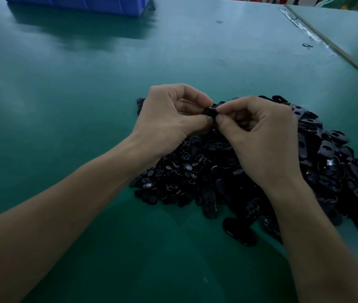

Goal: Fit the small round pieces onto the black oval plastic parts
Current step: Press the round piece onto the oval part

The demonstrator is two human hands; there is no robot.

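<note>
We count two hands, both raised just above the heap. The left hand [169,119] and right hand [259,138] meet fingertip to fingertip, and each pinches the same single black piece [209,112] between thumb and forefinger, the other fingers curled in. The piece is so dark and so covered that we cannot tell whether it is one part or two pressed together.

Below them lie two heaps that touch and partly mix. The ovals [327,160] fill the right side and spill toward the near edge, far too many for us to count. The rounds [173,173] lie to the left under the left wrist, also past counting. One scrap [307,45] lies alone far off, by the seam [305,29].

We see one blue bin [81,4] at the far left edge, well apart from the heaps.

The green tabletop [86,84] lies bare to the left of the heaps, beyond them up to the bin, and in front between the forearms. On the right the ovals run out to the frame's edge, so we find little room there. The taped seam runs slantwise across the far right corner, with another green surface beyond it.
</note>
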